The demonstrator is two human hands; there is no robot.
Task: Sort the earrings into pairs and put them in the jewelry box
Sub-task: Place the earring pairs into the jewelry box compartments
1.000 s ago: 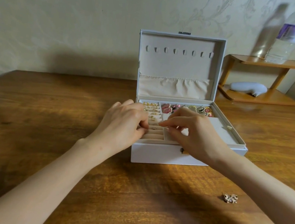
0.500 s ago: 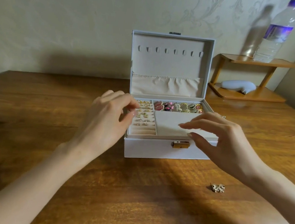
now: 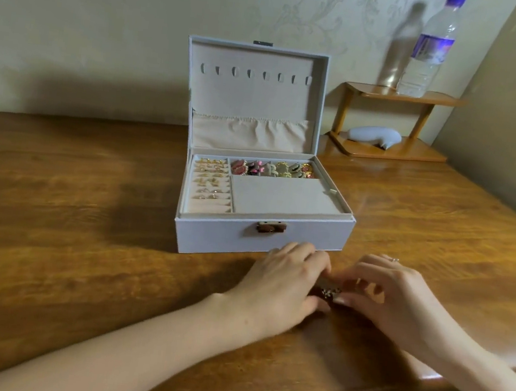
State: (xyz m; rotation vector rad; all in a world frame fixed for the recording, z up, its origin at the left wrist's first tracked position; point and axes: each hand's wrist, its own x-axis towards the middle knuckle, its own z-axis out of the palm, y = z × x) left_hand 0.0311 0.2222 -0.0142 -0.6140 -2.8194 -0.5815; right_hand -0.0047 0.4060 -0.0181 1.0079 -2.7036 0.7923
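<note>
R hand (image 3: pixel 398 303) fingers prob. pinch earrings (image 3: pixel 331 292) on table (image 3: pixel 82 255); L hand (image 3: pixel 285 283) fingers curled, grip unclear.

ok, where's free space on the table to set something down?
Bare table left of the jewelry box, and right of it up to the wooden shelf. Crowded in front of the box: left hand and right hand meet at the earrings.

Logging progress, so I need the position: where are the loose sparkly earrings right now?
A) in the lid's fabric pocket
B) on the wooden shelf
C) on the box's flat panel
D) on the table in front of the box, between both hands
D: the sparkly earrings lie on the table just in front of the jewelry box, with the left hand and right hand at either side.
</note>
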